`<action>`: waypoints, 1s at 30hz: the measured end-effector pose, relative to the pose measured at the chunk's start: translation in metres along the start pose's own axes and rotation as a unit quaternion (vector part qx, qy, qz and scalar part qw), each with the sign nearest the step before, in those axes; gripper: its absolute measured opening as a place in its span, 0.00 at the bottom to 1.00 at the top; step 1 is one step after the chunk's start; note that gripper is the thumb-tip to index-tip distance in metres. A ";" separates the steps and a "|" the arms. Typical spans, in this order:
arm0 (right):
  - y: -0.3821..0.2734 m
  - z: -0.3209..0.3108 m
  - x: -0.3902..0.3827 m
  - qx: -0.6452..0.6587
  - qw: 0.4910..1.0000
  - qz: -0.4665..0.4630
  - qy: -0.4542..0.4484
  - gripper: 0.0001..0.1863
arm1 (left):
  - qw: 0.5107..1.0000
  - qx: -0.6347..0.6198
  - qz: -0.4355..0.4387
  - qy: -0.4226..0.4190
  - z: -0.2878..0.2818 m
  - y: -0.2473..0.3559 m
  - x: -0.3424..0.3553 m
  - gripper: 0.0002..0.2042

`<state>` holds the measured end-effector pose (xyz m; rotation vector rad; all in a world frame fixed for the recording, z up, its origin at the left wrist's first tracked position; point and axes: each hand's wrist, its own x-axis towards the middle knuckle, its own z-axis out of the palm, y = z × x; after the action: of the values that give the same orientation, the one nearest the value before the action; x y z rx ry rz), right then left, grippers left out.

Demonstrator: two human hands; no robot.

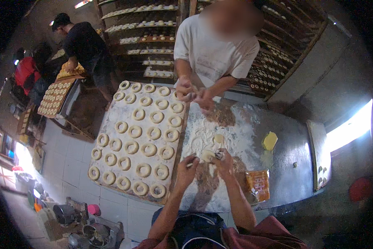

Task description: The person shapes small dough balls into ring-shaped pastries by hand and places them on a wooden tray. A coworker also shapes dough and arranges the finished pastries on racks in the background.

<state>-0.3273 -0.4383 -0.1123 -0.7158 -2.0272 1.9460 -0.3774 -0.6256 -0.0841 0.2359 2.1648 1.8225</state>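
Note:
Over the floured table (pixel 288 124), my right hand (pixel 223 166) has its fingers closed at the edge of a pale piece of dough (pixel 207 156). A small dark, shiny thing shows by those fingertips, too small to name. To the left of the dough is my left hand (pixel 186 171), its fingers curled in and a small pale bit by them that I cannot make out. A small round of dough (pixel 218 138) lies in the flour just beyond my hands. Many ring-shaped doughs (pixel 148 149) sit in rows on the floured board (pixel 105 155) to my left.
Across the table, a co-worker's hands (pixel 196 94) meet over the flour. To the right lie a yellow flat piece (pixel 270 141) and an orange packet (pixel 257 185). Racks (pixel 147 37) of dough trays stand behind. Other people work at the far left by another ring-filled tray (pixel 53 98).

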 end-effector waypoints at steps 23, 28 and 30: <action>-0.039 -0.098 -0.046 0.220 0.933 0.229 -0.169 0.29 | 0.931 -0.333 0.069 -0.132 0.105 0.028 -0.080 0.18; 0.012 -0.053 -0.028 0.201 0.973 0.086 -0.066 0.25 | 0.944 -0.330 -0.006 0.002 0.103 -0.002 -0.047 0.11; 0.035 -0.036 -0.006 0.350 0.931 0.103 -0.023 0.25 | 0.989 -0.112 0.072 0.057 0.094 0.011 -0.031 0.12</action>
<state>-0.2977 -0.4101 -0.1432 -0.7090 -1.1459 2.5843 -0.3176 -0.5460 -0.0836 0.2470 2.0388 2.1903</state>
